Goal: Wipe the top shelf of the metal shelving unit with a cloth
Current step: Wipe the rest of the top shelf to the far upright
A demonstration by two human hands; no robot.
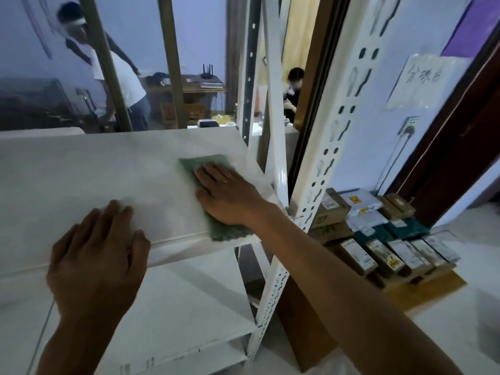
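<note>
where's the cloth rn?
Head view: the green cloth lies flat on the top shelf near its right end, pressed under the right hand, beside the white slotted upright. The left hand rests on the shelf's front edge.

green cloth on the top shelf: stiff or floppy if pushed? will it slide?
The green cloth lies flat under the right hand and drapes over the top shelf front edge, so likely floppy and light. The shelf looks smooth; it should slide under the palm, perhaps bunching.

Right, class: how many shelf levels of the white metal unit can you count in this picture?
3. The top shelf under both hands, a middle shelf beneath it, and a lower shelf at the bottom edge. Further levels may lie out of frame.
</note>
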